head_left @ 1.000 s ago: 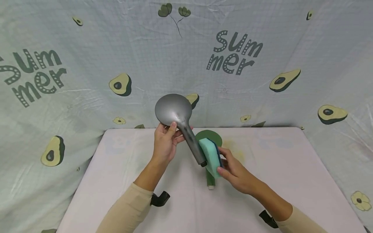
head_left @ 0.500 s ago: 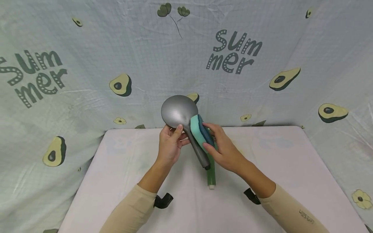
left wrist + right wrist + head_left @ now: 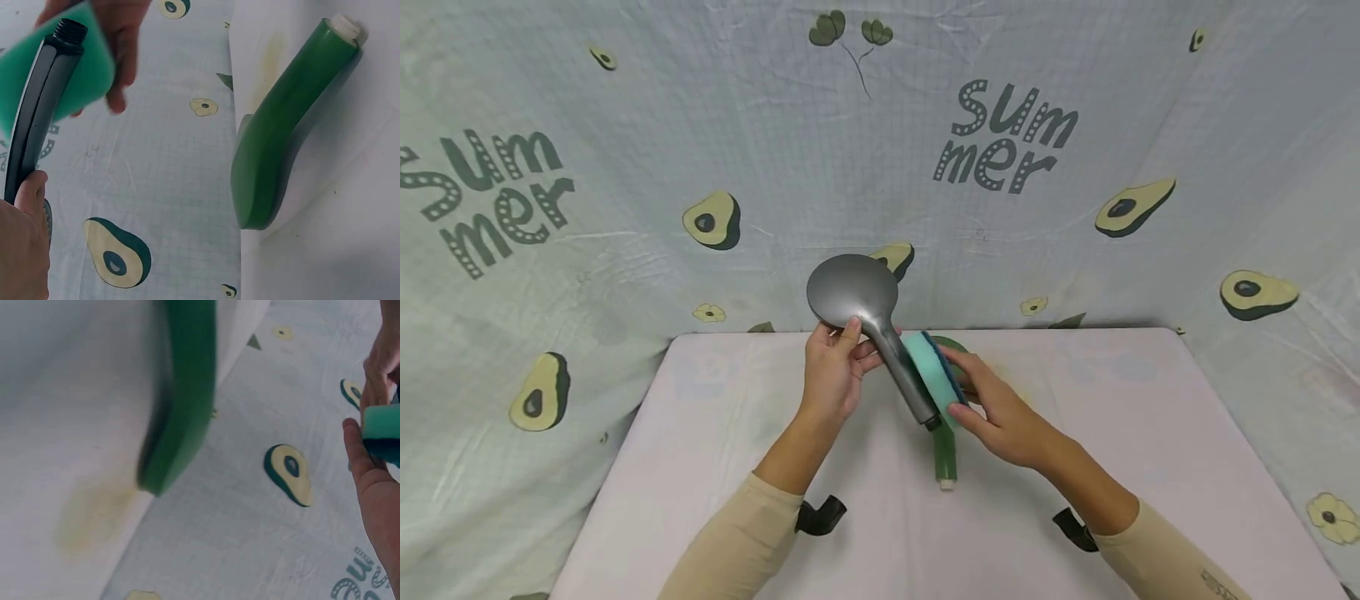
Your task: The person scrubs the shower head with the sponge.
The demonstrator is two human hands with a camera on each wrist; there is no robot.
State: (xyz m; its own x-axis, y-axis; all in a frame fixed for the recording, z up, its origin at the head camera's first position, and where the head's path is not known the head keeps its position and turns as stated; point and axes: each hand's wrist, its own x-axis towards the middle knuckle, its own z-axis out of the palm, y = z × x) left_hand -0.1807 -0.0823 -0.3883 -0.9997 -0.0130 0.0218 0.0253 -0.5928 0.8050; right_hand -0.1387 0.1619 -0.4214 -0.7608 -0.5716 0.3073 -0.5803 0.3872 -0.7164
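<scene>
A grey handheld shower head (image 3: 852,287) is raised above the table, its round head up and its handle slanting down to the right. My left hand (image 3: 829,375) grips it at the neck, thumb on top. In the left wrist view the threaded end of the handle (image 3: 37,112) overlaps the sponge. My right hand (image 3: 1000,412) pinches a sponge (image 3: 934,375), light green on one side and dark blue on the other. The light green face lies along the right side of the handle. Beneath them a green shower head (image 3: 945,454) rests on the table, partly hidden.
The table (image 3: 700,467) has a pale pink cover, with a yellowish stain (image 3: 87,512) seen in the right wrist view. Behind it hangs a cloth (image 3: 790,167) printed with avocados and lettering. Black wrist straps (image 3: 822,516) stick out by the sleeves.
The sponge moved up along the handle to near the neck, then back down to its lower half. The grey shower head shifted slightly right, then a little back left, staying in my left hand.
</scene>
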